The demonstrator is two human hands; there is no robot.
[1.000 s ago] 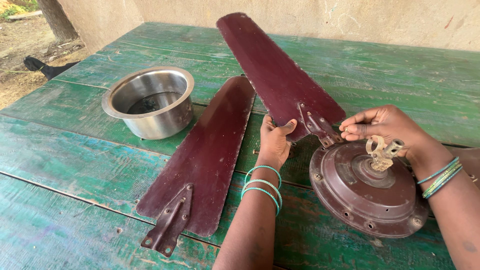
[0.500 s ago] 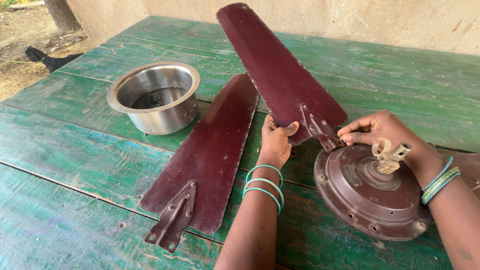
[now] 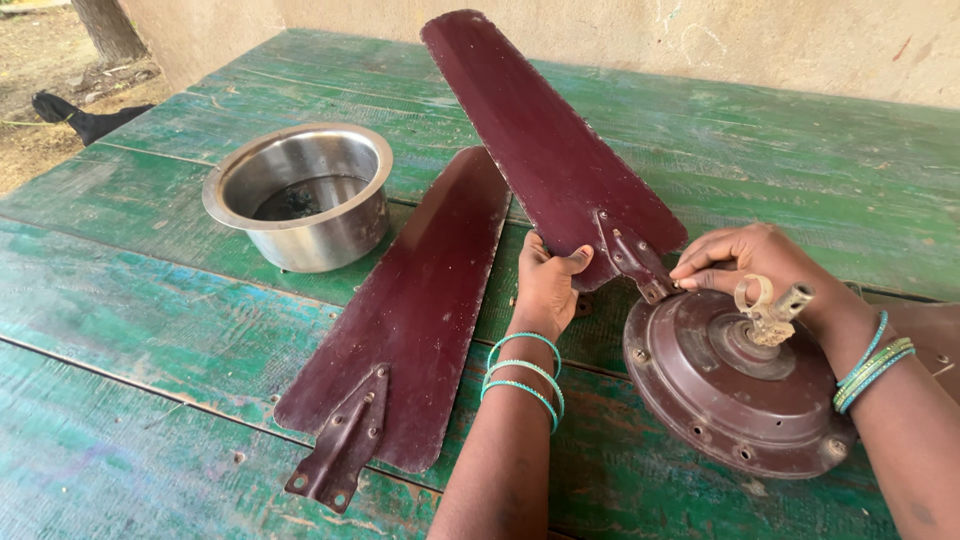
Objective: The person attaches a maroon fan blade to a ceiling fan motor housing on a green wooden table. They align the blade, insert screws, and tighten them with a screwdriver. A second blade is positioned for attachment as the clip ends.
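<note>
A maroon ceiling fan motor (image 3: 745, 390) lies on the green wooden table (image 3: 140, 310). One maroon fan blade (image 3: 540, 130) reaches from the motor toward the far wall. My left hand (image 3: 548, 283) grips this blade from below near its metal bracket (image 3: 632, 262). My right hand (image 3: 750, 262) pinches the bracket's end where it meets the motor rim. A second loose fan blade (image 3: 420, 300) lies flat on the table to the left, its bracket (image 3: 340, 450) pointing toward me.
A steel pot (image 3: 298, 195) with small dark bits inside stands at the left of the table. A plastered wall (image 3: 700, 40) runs behind the table. Bare ground and a dark object (image 3: 85, 118) lie past the table's left edge.
The view has shifted slightly closer and to the right. Both hands stay at the blade's bracket with little visible movement.
</note>
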